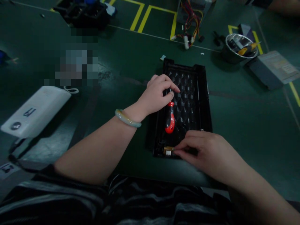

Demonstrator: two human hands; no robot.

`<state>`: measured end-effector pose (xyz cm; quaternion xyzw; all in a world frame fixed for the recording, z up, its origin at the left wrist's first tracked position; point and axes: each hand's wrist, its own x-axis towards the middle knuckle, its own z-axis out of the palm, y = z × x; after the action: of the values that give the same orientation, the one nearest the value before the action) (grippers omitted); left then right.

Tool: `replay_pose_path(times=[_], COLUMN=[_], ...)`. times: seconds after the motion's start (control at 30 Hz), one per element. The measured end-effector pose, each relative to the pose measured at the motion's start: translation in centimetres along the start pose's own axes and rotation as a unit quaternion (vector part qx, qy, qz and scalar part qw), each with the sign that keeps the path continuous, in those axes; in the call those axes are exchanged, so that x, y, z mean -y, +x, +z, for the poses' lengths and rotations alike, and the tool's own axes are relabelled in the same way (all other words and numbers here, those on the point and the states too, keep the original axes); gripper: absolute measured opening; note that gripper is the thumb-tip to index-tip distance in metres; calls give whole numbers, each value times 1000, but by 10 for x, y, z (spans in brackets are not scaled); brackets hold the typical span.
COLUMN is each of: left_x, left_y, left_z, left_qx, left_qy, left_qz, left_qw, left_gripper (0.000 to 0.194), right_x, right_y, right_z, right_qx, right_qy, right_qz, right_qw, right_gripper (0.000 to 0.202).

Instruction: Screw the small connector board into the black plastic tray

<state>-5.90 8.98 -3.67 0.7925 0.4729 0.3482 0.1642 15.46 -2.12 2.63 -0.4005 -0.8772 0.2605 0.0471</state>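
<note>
A long black plastic tray (207,103) with a patterned floor lies on the green table. My left hand (161,92) reaches over its left side, with the fingers closed round the metal shaft of a screwdriver (170,120). The red and black handle points towards me. At the tray's near left corner sits a small gold-coloured part (168,150) with a silver connector. My right hand (201,148) pinches the right edge of this part between thumb and fingertips.
On the left lies a white box-shaped device (37,111) with a cable. Loose wires (191,28) hang from a metal unit at the back. A metal bowl (241,48) with tools and a grey box (273,68) stand at the right; black bins (82,14) are back left.
</note>
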Motion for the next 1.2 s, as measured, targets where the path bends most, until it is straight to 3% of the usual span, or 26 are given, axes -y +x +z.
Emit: replay_pose_path(times=[0.1,0.2,0.37,0.77,1.2], left_x=[1,2,2,1,3], left_y=[0,0,0,-1,0], left_z=[0,1,1,0,2], left_qx=[-2,-5,-9,-1,-23], left_qy=[-3,-10,-21,-31,-79], left_qz=[-4,-5,-2,-4,-21], left_qw=[1000,1000,1000,999,996], left_gripper=[21,21,21,21,18], right_x=[-3,1,10,11,21], right_y=[10,21,34,38,28], right_z=[0,7,16,18,21], right_qx=[-60,-98,-59,-15,-55], right_qy=[1,-86,-169,-143,-210], right_qz=[-39,-100,-120,-108,-137], right_qw=[997,987,977,984,966], right_gripper=[11,17,16,12,15])
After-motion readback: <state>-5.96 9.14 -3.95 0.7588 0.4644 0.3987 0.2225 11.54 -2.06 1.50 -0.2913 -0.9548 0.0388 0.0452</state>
